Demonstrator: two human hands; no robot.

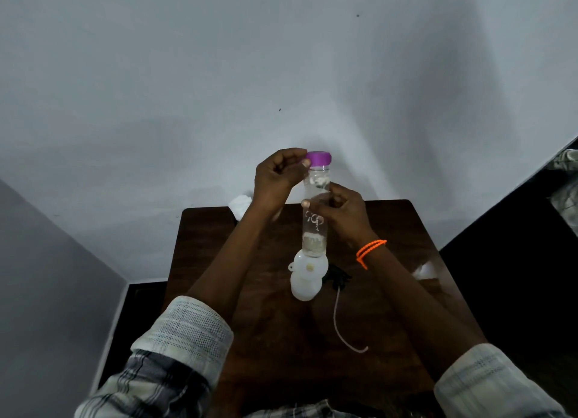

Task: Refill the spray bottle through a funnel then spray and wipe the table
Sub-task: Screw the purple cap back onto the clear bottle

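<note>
- The dark brown wooden bench [250, 292] sits against a pale wall and takes up the middle of the room.
- The tall clear plastic bottle with a purple cap [315, 217] is held up above the bench. There is a little water near its bottom.
- The white plastic spray bottle [305, 284] stands on the bench, right under the clear bottle. A white plastic funnel [308, 263] sits in its neck.
- The right hand [341, 212] is wrapped around the middle of the clear bottle and holds it up.
- The left hand [276, 175] has its fingers pinched on the side of the purple cap [318, 158], as if to twist it off.
- The black spray head with its thin pale tube [337, 292] lies on the bench just beside the spray bottle.
- A crumpled white cloth [240, 203] lies at the far left corner of the bench.
- I think the cap is still on, so no water can be poured yet.
- What could go wrong: the spray bottle looks light, and a bump from the clear bottle could knock it and the funnel over.
- If the water comes too fast or misses the funnel, it will spill on the bench.
- The small cap could slip from the fingers and roll off.
</note>
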